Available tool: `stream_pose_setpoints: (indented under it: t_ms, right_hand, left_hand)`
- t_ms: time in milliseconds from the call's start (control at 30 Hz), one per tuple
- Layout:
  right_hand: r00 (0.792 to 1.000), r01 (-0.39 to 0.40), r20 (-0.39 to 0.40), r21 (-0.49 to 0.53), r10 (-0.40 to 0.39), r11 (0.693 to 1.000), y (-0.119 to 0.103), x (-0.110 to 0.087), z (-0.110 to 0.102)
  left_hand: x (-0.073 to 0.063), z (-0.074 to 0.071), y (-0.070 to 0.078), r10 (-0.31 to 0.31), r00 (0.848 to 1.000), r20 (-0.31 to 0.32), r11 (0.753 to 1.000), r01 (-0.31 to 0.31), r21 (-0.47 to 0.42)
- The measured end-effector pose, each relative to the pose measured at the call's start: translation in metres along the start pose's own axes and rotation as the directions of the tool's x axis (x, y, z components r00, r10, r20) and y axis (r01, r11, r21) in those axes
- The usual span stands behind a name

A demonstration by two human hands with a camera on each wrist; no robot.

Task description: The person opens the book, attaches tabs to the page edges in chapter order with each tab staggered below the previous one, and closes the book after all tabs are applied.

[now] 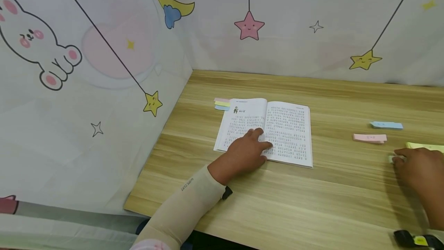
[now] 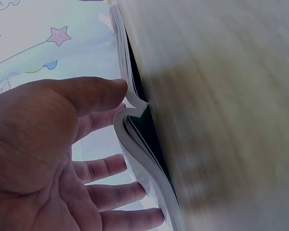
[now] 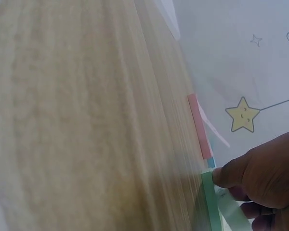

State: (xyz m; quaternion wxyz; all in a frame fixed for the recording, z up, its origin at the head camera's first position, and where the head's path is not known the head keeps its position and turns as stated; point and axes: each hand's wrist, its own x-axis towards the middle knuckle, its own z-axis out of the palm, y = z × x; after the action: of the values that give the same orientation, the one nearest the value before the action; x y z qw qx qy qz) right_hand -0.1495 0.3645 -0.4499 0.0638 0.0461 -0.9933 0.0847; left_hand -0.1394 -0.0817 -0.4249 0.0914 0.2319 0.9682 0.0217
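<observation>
An open book (image 1: 288, 134) with printed pages lies on the wooden table. Across its lower middle my left hand (image 1: 243, 151) rests with the fingers spread over the pages. The left wrist view shows the thumb (image 2: 101, 94) by the book's bottom edge near the spine. At the right, my right hand (image 1: 417, 169) pinches at the end of a green sticky note pad (image 3: 211, 197). A pale green strip (image 3: 233, 211) stands away from that pad between thumb and fingers. Part of the pad is hidden under the hand in the head view.
Pink (image 1: 369, 138) and blue (image 1: 386, 125) sticky note pads lie between the book and right hand. A yellow pad (image 1: 424, 146) is partly behind that hand. Pink, yellow and blue tabs (image 1: 222, 103) stick out of the book's upper left. A patterned backdrop (image 1: 295, 49) borders the table.
</observation>
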Motion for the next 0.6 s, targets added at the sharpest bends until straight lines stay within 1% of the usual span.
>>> stream_pose_setpoints:
  t_ms: [133,233,333,400,467,533,567,600]
  right_hand:
    - [0.999,-0.042,0.023,0.000,0.042,0.999,-0.002,0.000,-0.001]
    - [0.999,-0.041,0.031,0.003,0.041,0.999,-0.003,-0.001,-0.003]
    - [0.993,-0.027,0.111,0.007,0.026,1.000,-0.003,0.000,-0.006]
    - [0.983,-0.020,0.185,0.002,0.019,1.000,-0.003,0.000,-0.009]
    - [0.972,-0.017,0.234,-0.004,0.018,1.000,-0.005,0.000,-0.013]
    - [0.970,-0.006,0.241,-0.008,0.008,1.000,-0.010,-0.001,-0.017]
    - [0.973,0.011,0.230,-0.017,-0.007,1.000,-0.013,-0.001,-0.019]
    - [0.981,0.042,0.190,-0.022,-0.037,0.999,-0.018,-0.001,-0.020]
  left_hand:
    - [-0.001,0.000,-0.001,0.006,1.000,-0.011,1.000,-0.006,-0.009]
    - [-0.001,0.000,-0.001,0.008,1.000,-0.014,1.000,-0.008,-0.007]
    - [-0.001,0.000,-0.001,0.009,1.000,-0.015,1.000,-0.009,-0.002]
    - [-0.001,-0.001,-0.001,0.009,1.000,-0.013,1.000,-0.009,-0.001]
    - [-0.001,0.000,-0.001,0.009,1.000,-0.010,1.000,-0.009,-0.003]
    - [-0.001,0.000,-0.001,0.010,1.000,-0.008,1.000,-0.010,-0.006]
    - [-0.001,0.000,-0.001,0.011,1.000,-0.007,1.000,-0.011,-0.006]
    - [-0.001,0.000,-0.001,0.010,1.000,-0.007,1.000,-0.010,-0.007]
